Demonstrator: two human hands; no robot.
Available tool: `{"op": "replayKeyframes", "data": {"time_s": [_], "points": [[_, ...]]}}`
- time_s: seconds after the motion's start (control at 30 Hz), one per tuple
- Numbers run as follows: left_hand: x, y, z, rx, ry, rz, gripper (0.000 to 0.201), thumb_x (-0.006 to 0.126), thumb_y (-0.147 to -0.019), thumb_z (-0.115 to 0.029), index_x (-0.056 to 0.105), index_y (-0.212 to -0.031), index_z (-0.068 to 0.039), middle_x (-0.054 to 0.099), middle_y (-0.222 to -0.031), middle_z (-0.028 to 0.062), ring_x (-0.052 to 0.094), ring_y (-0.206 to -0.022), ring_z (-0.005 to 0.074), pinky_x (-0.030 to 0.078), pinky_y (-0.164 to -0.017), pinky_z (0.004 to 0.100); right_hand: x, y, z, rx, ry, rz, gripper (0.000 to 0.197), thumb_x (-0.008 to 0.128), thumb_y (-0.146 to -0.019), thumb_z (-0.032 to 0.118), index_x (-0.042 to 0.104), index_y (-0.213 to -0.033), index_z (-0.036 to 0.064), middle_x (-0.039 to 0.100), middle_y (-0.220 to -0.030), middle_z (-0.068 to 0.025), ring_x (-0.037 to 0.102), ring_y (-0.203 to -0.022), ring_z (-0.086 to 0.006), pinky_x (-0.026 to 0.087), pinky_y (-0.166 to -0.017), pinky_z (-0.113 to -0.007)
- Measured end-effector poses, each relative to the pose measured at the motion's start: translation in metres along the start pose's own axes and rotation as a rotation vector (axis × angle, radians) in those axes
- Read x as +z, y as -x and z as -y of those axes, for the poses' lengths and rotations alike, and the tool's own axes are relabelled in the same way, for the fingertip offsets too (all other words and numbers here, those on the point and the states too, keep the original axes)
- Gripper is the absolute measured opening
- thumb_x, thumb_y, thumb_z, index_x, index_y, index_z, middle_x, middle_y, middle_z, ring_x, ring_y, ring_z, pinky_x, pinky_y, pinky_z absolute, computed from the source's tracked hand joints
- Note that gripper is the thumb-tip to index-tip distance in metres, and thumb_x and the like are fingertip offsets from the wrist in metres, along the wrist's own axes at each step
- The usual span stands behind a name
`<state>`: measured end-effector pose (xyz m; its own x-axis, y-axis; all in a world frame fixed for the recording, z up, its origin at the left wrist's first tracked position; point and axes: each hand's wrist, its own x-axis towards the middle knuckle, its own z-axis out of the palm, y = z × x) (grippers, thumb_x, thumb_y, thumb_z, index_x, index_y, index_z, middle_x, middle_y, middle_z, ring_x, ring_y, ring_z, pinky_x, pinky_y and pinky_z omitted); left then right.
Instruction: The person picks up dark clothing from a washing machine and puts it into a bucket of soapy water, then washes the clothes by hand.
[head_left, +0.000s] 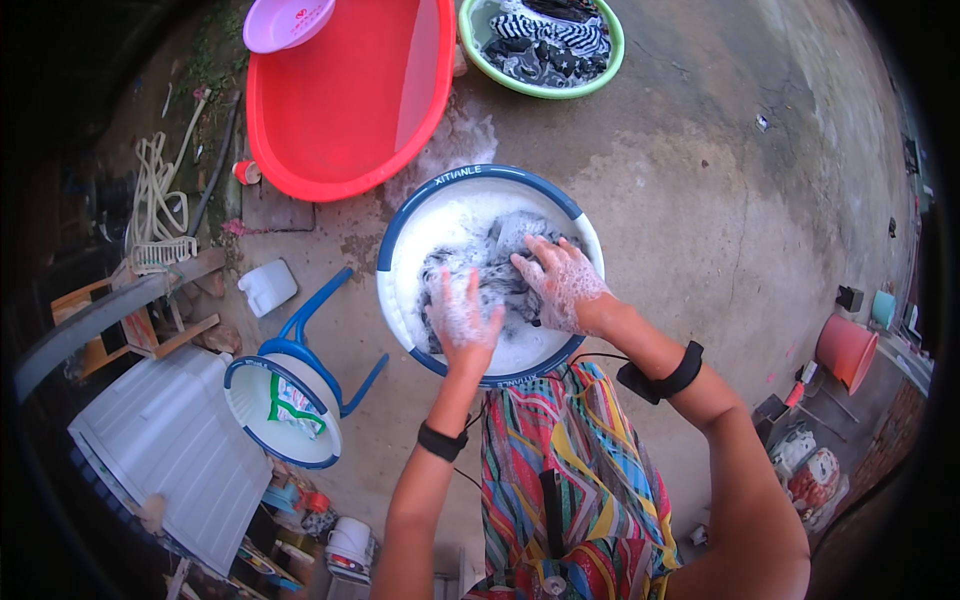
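Both my hands are down in a white basin (398,292) with a blue-and-white rim, full of white suds. Dark patterned wet cloth (500,283) lies bunched in the foam. My left hand (464,318), coated in lather, rests on the near left part of the cloth with its fingers stretched apart. Spread over the right side of the same cloth is my right hand (562,284), also foamy, its fingers pointing left. Suds hide much of the cloth's shape. Black bands sit round my left wrist and right forearm.
A big red tub (340,100) holding water stands at the far left, a pink basin (290,22) on its edge. Beyond is a green basin (612,70) of wet clothes. On the left are a blue chair (312,318), another basin (236,400) with a packet, and a white jug (268,288).
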<state>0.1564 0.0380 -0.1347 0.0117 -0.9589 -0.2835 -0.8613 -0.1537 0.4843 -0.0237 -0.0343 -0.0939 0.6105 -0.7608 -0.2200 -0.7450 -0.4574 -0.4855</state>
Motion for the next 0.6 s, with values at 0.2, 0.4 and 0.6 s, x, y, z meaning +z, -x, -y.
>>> {"op": "replayKeyframes", "data": {"time_s": [0.2, 0.4, 0.6], "points": [[0.047, -0.022, 0.017, -0.003, -0.208, 0.071, 0.072, 0.064, -0.072, -0.036, 0.036, -0.134, -0.013, 0.024, -0.142, 0.0185, 0.020, -0.131, 0.0393, 0.019, -0.104, 0.0529, 0.056, -0.039, -0.012, 0.151, 0.036, 0.102, 0.052, 0.060, -0.070, 0.022, 0.050, -0.120, 0.0122, 0.045, -0.124, -0.0142, 0.040, -0.118, -0.0309, 0.028, -0.100, -0.049], [0.096, -0.046, 0.049, -0.131, -0.033, -0.087, 0.049, 0.053, -0.082, -0.028, 0.045, -0.123, -0.002, 0.044, -0.127, 0.0234, 0.038, -0.118, 0.0401, 0.027, -0.102, 0.0464, 0.102, -0.089, -0.038, 0.334, 0.007, 0.398, 0.033, 0.055, -0.076, 0.023, 0.060, -0.105, 0.0076, 0.059, -0.103, -0.0187, 0.055, -0.098, -0.0305, 0.043, -0.085, -0.040], [0.112, -0.060, 0.054, -0.081, -0.025, 0.017, 0.042, 0.048, -0.084, -0.033, 0.058, -0.113, -0.004, 0.057, -0.114, 0.0155, 0.051, -0.108, 0.0325, 0.035, -0.096, 0.0438, 0.135, -0.082, -0.055, 0.331, -0.153, 0.269, 0.034, 0.058, -0.075, 0.027, 0.060, -0.102, 0.0077, 0.059, -0.102, -0.0167, 0.055, -0.097, -0.0307, 0.041, -0.088, -0.041]]}}
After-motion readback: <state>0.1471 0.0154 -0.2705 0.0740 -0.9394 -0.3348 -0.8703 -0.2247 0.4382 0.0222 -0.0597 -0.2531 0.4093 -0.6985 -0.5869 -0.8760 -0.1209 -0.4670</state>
